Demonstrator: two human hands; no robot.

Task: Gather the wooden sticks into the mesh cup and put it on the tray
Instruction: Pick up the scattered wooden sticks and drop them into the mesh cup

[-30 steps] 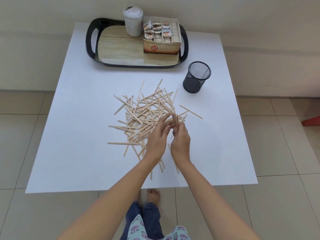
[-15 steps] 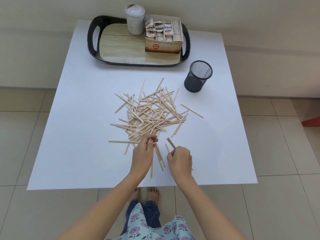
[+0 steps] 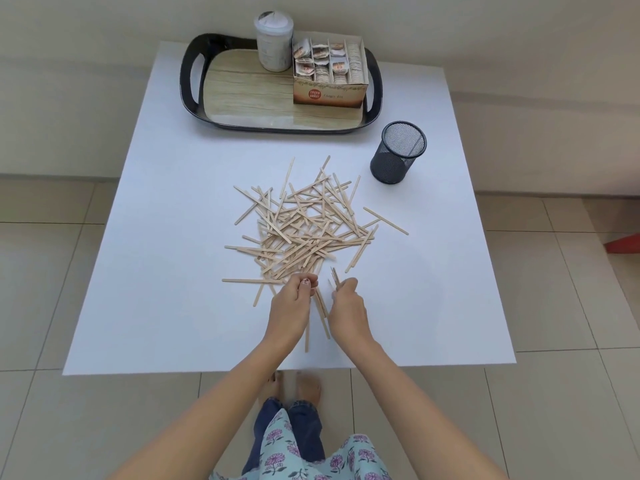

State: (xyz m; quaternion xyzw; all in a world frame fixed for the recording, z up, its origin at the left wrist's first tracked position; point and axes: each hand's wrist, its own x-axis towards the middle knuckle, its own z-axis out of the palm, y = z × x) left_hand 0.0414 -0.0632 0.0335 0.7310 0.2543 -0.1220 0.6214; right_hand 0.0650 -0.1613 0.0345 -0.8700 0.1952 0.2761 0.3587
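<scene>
Your left hand (image 3: 293, 306) is curled at the near edge of the sticks (image 3: 304, 230), thumb and fingertips pinched together on the ends of a few of them. Your right hand (image 3: 348, 308) is clenched around a small bundle of the same sticks, whose flat tips poke up above your knuckles. The two hands sit close together, not touching, with a few loose sticks lying on the table between and under them.

The sticks are thin, flat strips of pale wood with rounded ends, heaped in a criss-cross tangle at the middle of the smooth white table (image 3: 166, 244). A few lie apart at the fringe: one long one to the left, one angled off to the right.

The cup (image 3: 398, 157) is a round cylinder of black wire mesh, upright, beyond the pile to the right and near the tray's front corner. The tray (image 3: 188, 81) is black-rimmed with cut-out handles and a wood-grain floor. On it stand a printed cardboard box (image 3: 329, 93) of sachets and a pale round jar (image 3: 273, 43), touching side by side.
</scene>
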